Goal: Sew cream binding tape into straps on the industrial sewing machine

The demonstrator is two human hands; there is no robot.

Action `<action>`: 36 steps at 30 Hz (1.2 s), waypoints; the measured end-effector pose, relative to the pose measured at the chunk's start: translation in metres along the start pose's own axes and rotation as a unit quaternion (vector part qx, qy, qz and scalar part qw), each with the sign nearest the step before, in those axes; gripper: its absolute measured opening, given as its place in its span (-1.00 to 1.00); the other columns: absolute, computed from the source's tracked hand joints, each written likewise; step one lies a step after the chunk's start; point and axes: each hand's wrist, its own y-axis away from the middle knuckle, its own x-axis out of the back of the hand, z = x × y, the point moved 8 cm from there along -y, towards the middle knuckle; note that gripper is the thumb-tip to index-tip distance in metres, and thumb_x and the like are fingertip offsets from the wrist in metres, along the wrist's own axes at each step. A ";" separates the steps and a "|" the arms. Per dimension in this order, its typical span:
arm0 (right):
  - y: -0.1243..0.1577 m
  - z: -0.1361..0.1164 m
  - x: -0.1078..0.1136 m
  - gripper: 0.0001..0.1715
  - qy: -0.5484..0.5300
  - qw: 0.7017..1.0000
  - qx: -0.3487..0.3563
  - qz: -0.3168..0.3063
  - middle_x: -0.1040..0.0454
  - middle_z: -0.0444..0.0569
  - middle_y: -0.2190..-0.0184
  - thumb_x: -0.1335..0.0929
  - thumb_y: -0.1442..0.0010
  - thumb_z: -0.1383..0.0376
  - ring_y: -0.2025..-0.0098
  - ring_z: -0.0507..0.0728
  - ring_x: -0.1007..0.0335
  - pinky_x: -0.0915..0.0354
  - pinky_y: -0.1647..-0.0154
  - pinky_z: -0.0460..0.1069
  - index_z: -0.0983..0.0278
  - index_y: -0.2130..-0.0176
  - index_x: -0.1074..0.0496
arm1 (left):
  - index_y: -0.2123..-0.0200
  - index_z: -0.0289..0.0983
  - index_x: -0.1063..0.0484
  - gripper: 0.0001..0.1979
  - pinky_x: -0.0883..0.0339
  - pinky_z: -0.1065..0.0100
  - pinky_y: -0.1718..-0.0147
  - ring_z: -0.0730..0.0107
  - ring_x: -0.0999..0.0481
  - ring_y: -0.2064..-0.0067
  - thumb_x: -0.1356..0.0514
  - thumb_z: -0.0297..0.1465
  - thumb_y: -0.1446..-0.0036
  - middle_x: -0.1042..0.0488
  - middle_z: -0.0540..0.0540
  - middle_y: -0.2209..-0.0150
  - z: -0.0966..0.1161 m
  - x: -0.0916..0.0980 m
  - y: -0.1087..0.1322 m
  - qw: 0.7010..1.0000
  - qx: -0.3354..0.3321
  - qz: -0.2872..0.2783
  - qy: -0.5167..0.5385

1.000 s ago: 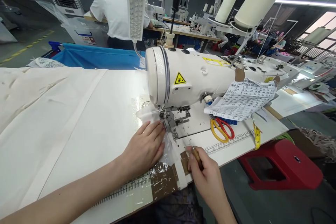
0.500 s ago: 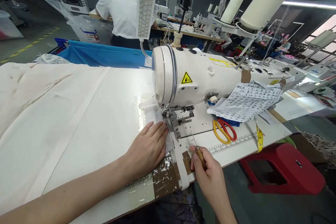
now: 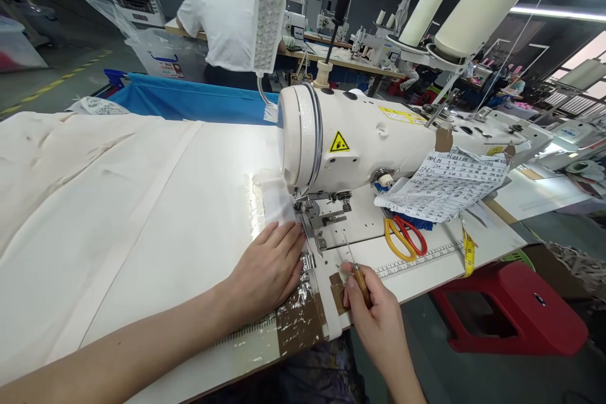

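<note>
My left hand (image 3: pixel 269 268) lies flat, fingers stretched out, on a small piece of white fabric (image 3: pixel 278 201) just in front of the needle area of a white sewing machine (image 3: pixel 355 139). Part of the fabric is hidden under the fingers and the machine head. In my right hand (image 3: pixel 376 309) is an awl (image 3: pixel 360 281) with a wooden handle, its thin metal tip pointing away over the machine bed. A white strip of tape (image 3: pixel 327 303) runs from the presser foot down over the table's front edge, between my hands.
Scissors (image 3: pixel 402 237) with yellow and red handles lie right of the needle, below a handwritten paper sheet (image 3: pixel 440 186). A yellow tape measure (image 3: pixel 468 252) hangs at the table edge. Large white cloth (image 3: pixel 38 202) covers the left side. A red stool (image 3: pixel 516 309) stands at right; a person (image 3: pixel 227 25) sits ahead.
The white fabric has slid forward under the needle; its near end beside my left fingers no longer shows. My left hand stays almost in place, and my right hand still holds the awl.
</note>
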 end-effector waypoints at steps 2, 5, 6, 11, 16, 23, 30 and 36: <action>0.001 0.000 0.000 -0.56 -0.002 1.000 -0.004 0.003 -0.42 -0.14 0.54 -0.22 -0.41 0.04 0.54 0.08 -0.36 -0.27 0.57 -0.12 0.25 -0.04 -0.46 | -0.18 -0.46 -0.39 -0.53 -0.17 -0.01 -0.25 -0.01 -0.36 -0.23 0.09 -0.34 -0.39 -0.41 -0.33 -0.20 0.000 0.000 0.000 1.000 -0.002 -0.001 0.001; 0.003 -0.001 0.003 -0.49 0.004 0.999 -0.027 0.027 -0.48 -0.11 0.48 -0.23 -0.40 0.02 0.49 0.10 -0.43 -0.34 0.53 -0.11 0.24 -0.17 -0.40 | -0.19 -0.47 -0.37 -0.52 -0.17 -0.01 -0.25 -0.02 -0.36 -0.22 0.11 -0.34 -0.40 -0.42 -0.34 -0.19 0.001 0.000 0.000 1.000 -0.009 -0.004 -0.002; 0.004 -0.001 0.004 -0.47 0.006 0.999 -0.036 0.037 -0.51 -0.09 0.45 -0.24 -0.40 0.02 0.46 0.10 -0.46 -0.37 0.50 -0.10 0.22 -0.20 -0.37 | -0.19 -0.48 -0.37 -0.51 -0.17 -0.01 -0.24 -0.02 -0.36 -0.22 0.12 -0.34 -0.40 -0.42 -0.34 -0.19 0.002 0.000 0.000 1.000 -0.011 -0.004 -0.003; 0.008 -0.003 0.005 -0.51 -0.025 0.998 -0.019 0.054 -0.54 0.08 -0.04 -0.26 -0.40 0.06 0.09 0.17 -0.55 -0.46 0.33 -0.10 0.14 -0.23 -0.34 | -0.17 -0.50 -0.38 -0.51 -0.20 -0.02 -0.22 -0.05 -0.37 -0.21 0.11 -0.34 -0.39 -0.43 -0.36 -0.17 0.000 0.000 -0.001 1.000 -0.012 -0.004 -0.005; 0.006 -0.020 -0.003 -0.73 -0.031 0.996 0.081 0.038 -0.55 0.01 0.05 -0.26 -0.43 0.21 0.05 0.14 -0.52 -0.46 0.17 -0.09 0.13 -0.06 -0.44 | -0.15 -0.53 -0.39 -0.54 -0.26 -0.02 -0.18 -0.07 -0.37 -0.20 0.06 -0.35 -0.37 -0.43 -0.38 -0.16 -0.006 -0.003 -0.004 1.000 -0.007 0.008 -0.009; -0.001 -0.076 -0.037 -0.71 0.057 0.953 0.298 0.002 -0.46 0.01 0.32 -0.21 -0.38 0.43 0.34 0.13 -0.45 -0.36 0.36 -0.02 0.31 -0.03 -0.40 | -0.10 -0.53 -0.40 -0.60 -0.42 0.03 -0.02 -0.02 -0.42 -0.08 0.02 -0.39 -0.34 -0.44 -0.39 -0.09 -0.019 0.001 -0.012 0.999 0.030 -0.004 0.041; -0.013 -0.084 -0.060 -0.67 0.213 0.926 0.312 0.007 -0.51 0.07 0.33 -0.18 -0.37 0.42 0.37 0.19 -0.50 -0.29 0.47 -0.01 0.39 0.01 -0.45 | -0.08 -0.53 -0.40 -0.62 -0.43 0.04 -0.02 -0.01 -0.44 -0.04 -0.02 -0.44 -0.30 -0.46 -0.37 -0.06 -0.023 -0.002 -0.013 0.999 0.019 -0.008 0.044; -0.016 -0.083 -0.066 -0.66 0.277 0.910 0.308 0.015 -0.51 0.03 0.30 -0.16 -0.39 0.39 0.50 0.13 -0.43 -0.18 0.59 -0.02 0.35 0.00 -0.44 | -0.09 -0.46 -0.40 -0.63 -0.43 0.04 0.00 0.04 -0.46 -0.03 0.02 -0.49 -0.30 -0.48 -0.34 -0.05 -0.024 -0.001 -0.012 0.999 0.014 0.014 0.046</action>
